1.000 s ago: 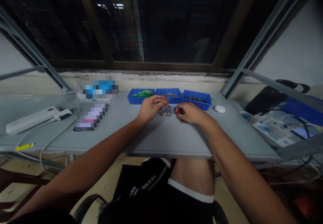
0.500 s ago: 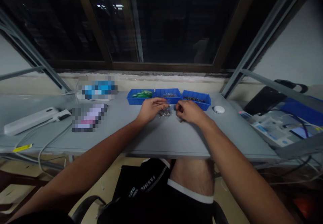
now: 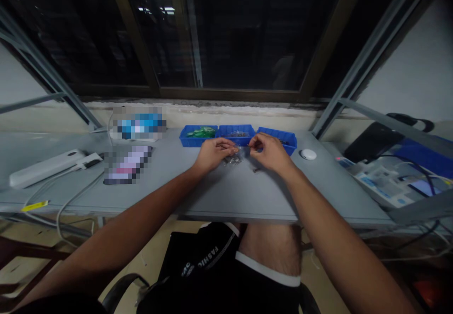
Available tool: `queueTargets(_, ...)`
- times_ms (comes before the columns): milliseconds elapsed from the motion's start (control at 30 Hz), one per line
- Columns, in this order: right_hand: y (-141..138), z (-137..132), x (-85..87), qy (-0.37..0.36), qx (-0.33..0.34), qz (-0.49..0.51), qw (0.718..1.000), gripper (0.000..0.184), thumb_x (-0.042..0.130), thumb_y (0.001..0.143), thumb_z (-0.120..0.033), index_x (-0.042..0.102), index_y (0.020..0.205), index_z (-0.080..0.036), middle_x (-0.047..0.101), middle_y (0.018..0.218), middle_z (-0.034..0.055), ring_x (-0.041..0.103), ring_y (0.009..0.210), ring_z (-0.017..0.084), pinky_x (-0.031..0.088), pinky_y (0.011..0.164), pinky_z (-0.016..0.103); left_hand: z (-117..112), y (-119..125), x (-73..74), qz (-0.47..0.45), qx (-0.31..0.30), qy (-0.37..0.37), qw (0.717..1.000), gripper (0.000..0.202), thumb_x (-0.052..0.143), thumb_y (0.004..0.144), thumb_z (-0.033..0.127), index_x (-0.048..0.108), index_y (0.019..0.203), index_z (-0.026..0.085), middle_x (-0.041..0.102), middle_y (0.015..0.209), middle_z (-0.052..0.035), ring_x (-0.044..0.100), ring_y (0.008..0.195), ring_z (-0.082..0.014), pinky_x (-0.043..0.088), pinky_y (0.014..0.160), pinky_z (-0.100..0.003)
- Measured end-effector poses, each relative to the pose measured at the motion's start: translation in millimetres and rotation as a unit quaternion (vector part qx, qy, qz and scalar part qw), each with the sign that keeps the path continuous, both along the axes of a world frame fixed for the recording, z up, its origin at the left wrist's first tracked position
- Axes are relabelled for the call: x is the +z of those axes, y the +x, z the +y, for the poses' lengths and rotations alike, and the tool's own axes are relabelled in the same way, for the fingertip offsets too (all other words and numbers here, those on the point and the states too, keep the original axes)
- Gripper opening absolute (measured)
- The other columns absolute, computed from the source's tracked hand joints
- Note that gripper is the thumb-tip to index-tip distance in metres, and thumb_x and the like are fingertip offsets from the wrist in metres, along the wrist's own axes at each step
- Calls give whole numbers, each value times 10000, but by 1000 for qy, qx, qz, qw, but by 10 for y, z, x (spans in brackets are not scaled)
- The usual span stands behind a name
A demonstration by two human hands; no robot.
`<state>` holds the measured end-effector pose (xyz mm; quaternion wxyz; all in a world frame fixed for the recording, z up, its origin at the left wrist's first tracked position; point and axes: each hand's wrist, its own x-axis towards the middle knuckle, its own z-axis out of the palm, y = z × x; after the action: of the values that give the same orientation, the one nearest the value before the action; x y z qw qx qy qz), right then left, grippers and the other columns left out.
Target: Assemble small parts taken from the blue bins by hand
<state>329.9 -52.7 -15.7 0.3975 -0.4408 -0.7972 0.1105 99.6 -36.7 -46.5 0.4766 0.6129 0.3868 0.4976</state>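
Observation:
My left hand (image 3: 214, 154) pinches a crinkled clear plastic bag (image 3: 234, 158) between thumb and fingertips, low over the grey table. Small shiny bits show in or under the plastic; I cannot tell which. To the right, my right hand (image 3: 269, 152) is closed in a pinch, with its fingertips close to the bag. Whatever sits in that pinch is too small to make out. A small metal piece (image 3: 256, 169) lies on the table below the right hand. Behind the hands stand three blue bins: one with green packets (image 3: 201, 132), a middle bin (image 3: 236, 140) with clear, shiny contents, and a right bin (image 3: 290, 148) with dark metal parts.
A round white object (image 3: 308, 154) lies right of the bins. On the left are a phone (image 3: 128, 165), a white power strip (image 3: 47, 168) and cables. Plastic cases and a device (image 3: 382, 186) stand at the right. The table's front edge (image 3: 240, 218) runs before my lap.
My right hand has risen slightly and its pinch has turned toward the bag. The left hand keeps its hold on the plastic, almost unmoved. The whole view has shifted slightly.

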Motion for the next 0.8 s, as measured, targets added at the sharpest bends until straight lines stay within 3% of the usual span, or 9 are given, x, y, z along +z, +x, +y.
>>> queueTargets(133, -21, 1, -15, -14, 1, 49, 999, 152, 626, 723, -136, 640, 849, -220, 696, 876, 36, 642, 792, 197, 521, 779, 329, -2, -2, 1, 3, 4, 6, 1000, 380, 924, 674, 368, 745, 925, 148, 783, 841, -81, 739, 768, -195, 597, 784, -361)
queueTargets(533, -140, -32, -15, -135, 47, 180, 973, 171, 695, 691, -224, 674, 858, -198, 703, 837, 29, 637, 739, 166, 539, 731, 305, 3, 4, -4, 1, 2, -2, 1000, 403, 943, 630, 354, 738, 908, 147, 785, 893, -85, 749, 859, -211, 596, 846, -366)
queueTargets(800, -184, -30, -21, -83, 77, 140, 984, 139, 673, 708, -194, 702, 844, -193, 692, 912, 35, 623, 746, 154, 539, 751, 306, -3, 16, -16, -1, -12, 2, 1000, 397, 944, 638, 363, 737, 903, 152, 791, 910, -92, 752, 869, -214, 597, 856, -375)
